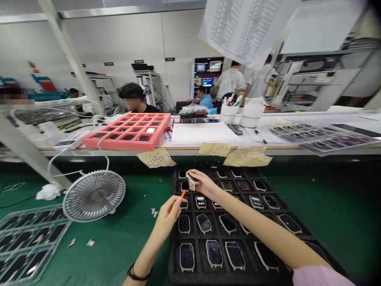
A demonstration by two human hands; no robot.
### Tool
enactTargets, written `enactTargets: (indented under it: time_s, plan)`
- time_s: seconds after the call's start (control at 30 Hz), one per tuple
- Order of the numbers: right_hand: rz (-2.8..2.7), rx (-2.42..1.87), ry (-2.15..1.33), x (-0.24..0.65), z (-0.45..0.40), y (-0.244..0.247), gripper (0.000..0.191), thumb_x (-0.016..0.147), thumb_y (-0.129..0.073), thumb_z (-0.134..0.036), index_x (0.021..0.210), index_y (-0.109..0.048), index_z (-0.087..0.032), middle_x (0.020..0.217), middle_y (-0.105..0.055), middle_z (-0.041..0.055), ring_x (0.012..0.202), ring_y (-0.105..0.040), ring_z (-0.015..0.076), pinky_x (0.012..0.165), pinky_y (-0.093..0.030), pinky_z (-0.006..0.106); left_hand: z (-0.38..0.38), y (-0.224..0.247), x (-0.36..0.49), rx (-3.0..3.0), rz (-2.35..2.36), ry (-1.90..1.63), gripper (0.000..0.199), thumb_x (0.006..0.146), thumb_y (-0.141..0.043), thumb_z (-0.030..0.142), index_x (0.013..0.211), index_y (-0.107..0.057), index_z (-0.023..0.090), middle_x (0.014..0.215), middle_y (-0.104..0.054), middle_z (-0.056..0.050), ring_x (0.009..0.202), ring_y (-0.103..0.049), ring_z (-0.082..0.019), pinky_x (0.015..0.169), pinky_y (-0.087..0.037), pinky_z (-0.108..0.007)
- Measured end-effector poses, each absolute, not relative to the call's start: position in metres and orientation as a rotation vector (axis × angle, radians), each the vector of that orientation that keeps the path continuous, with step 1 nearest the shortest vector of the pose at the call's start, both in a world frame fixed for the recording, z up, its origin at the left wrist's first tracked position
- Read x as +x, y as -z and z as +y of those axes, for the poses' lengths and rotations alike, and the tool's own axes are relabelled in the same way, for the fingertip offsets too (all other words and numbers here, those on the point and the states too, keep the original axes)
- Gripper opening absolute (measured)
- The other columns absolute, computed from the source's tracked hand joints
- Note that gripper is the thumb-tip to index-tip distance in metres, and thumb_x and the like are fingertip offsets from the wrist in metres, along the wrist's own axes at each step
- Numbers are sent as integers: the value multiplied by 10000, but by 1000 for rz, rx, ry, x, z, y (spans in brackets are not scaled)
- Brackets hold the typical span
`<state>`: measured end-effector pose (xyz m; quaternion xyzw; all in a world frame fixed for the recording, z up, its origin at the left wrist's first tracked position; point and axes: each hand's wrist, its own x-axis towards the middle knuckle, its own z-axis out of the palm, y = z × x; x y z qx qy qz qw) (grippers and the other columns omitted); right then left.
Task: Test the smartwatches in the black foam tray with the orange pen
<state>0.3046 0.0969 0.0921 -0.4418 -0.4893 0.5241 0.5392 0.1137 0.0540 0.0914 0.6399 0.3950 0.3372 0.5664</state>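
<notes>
My right hand (203, 183) holds a smartwatch body (193, 180) by its edges, above the far left part of a black foam tray (199, 265). Just nearer to me, my left hand (170, 212) pinches a small orange stick-like tool (183, 193); most of it is hidden in the fingers. Its tip points up toward the held watch, and I cannot tell whether they touch. Rectangular watches lie face up in the tray's compartments, a few with lit screens, such as one lit watch (201, 201). My right forearm covers part of the tray.
A grey fan (98, 194) stands left on the green mat (119, 246), beside a clear tray (56, 242) of dark screens. On the shelf ahead sit a pink foam tray (160, 127), white paper (205, 133) and pen cups (228, 115). Yellow notes (248, 156) hang from its edge. People work beyond.
</notes>
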Motion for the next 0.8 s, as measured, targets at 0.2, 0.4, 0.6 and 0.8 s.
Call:
enactTargets:
  time_s: [0.2,0.4,0.6,0.8]
  plan:
    - [-1011,-794,-1521,266,70,-110,289,766,-678,-452,800,-533,-204,550,-511,-63,444,-471,97,460,-406,239,50,-101,124,1339,901,-868,453,788,-516,626,711,-515,179,457,-288,107,373,-176,-44,355,-134,-184]
    - [-921,-740,-1569,264,70,-111,335,721,-741,-458,733,-526,-201,509,-487,-83,426,-477,86,442,-412,212,50,-100,120,1368,897,-866,468,787,-513,628,699,-533,168,428,-308,107,353,-183,-41,344,-140,-188]
    - [-917,-714,-1628,264,69,-104,335,755,-721,-441,683,-500,-199,444,-447,-99,327,-359,53,351,-304,184,54,-103,115,1431,901,-797,481,789,-517,619,716,-597,150,390,-339,96,325,-204,-42,341,-133,-196]
    - [-868,-650,-1719,256,70,-109,424,737,-702,-488,600,-416,-206,383,-354,-125,285,-165,13,330,-146,184,52,-101,120,1334,875,-893,496,754,-547,647,689,-573,155,397,-350,96,338,-192,-35,346,-127,-186]
